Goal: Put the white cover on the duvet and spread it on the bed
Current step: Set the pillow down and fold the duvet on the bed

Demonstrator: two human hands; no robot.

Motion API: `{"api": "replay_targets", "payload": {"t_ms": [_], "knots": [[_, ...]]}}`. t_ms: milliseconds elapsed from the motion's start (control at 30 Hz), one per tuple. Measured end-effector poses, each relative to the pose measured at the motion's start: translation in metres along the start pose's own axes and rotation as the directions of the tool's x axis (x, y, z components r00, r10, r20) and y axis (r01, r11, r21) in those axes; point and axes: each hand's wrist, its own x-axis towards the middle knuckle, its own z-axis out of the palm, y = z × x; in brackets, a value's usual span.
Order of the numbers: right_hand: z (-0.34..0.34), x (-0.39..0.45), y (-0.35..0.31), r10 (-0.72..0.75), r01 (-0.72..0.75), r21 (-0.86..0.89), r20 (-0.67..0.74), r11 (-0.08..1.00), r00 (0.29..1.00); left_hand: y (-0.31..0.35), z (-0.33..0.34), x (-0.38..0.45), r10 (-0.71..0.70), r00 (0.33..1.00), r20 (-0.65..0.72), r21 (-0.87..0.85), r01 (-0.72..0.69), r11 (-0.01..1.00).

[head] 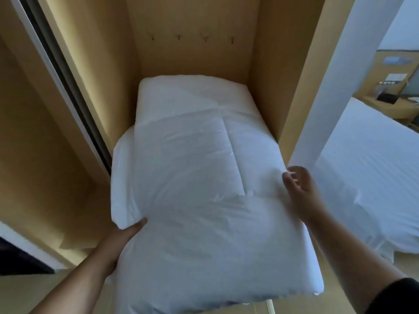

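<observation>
The folded duvet (204, 177) lies in the wardrobe niche (267, 64), long axis running six to twelve o'clock, with the left hand (127, 234) gripping under its seven o'clock corner and the right hand (299, 186) loose-fingered against its three o'clock edge.

Dim, bluish light from the right; warm strip glow down the wardrobe (74, 71) left wall, soft overall blur, wide-angle bending at edges.

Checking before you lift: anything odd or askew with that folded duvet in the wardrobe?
Nothing damaged. The folded duvet overhangs the wardrobe front, left hand under its corner, right hand at its side.
</observation>
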Motion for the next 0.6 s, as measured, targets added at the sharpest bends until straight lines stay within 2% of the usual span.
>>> {"api": "replay_targets", "payload": {"t_ms": [33,100,167,267,367,467,500,567,600], "knots": [[0.011,0.003,-0.023,-0.115,0.123,-0.111,0.076,0.986,0.990,-0.004,-0.001,0.003,0.003,1.000,0.000,-0.011,-0.003,1.000],[0.042,0.007,-0.065,-0.244,0.354,-0.404,0.298,0.843,0.923,-0.011,-0.005,0.010,0.004,1.000,-0.008,-0.017,-0.004,1.000],[0.081,0.008,-0.076,-0.211,0.443,-0.536,0.439,0.718,0.873,-0.011,-0.009,0.018,-0.001,0.999,-0.037,-0.018,0.000,1.000],[0.132,0.013,-0.057,-0.073,0.428,-0.620,0.513,0.658,0.855,-0.010,-0.022,0.040,-0.060,0.993,-0.105,-0.115,0.047,0.992],[0.169,0.009,-0.033,0.035,0.403,-0.672,0.538,0.621,0.842,-0.008,-0.020,0.076,-0.030,0.986,-0.162,-0.133,0.009,0.991],[0.193,0.005,-0.022,0.098,0.353,-0.703,0.514,0.617,0.852,-0.011,-0.005,0.114,0.011,0.986,-0.169,0.021,-0.008,1.000],[0.196,0.005,-0.020,0.071,0.346,-0.706,0.488,0.618,0.870,-0.011,-0.001,0.121,0.030,0.981,-0.190,0.091,-0.013,0.996],[0.190,0.009,-0.019,-0.141,0.361,-0.668,0.362,0.651,0.922,-0.013,0.003,0.126,0.090,0.961,-0.260,0.170,-0.046,0.984],[0.186,0.015,-0.017,-0.256,0.380,-0.639,0.282,0.669,0.925,-0.013,0.000,0.132,0.112,0.951,-0.288,0.188,-0.058,0.980]]}}
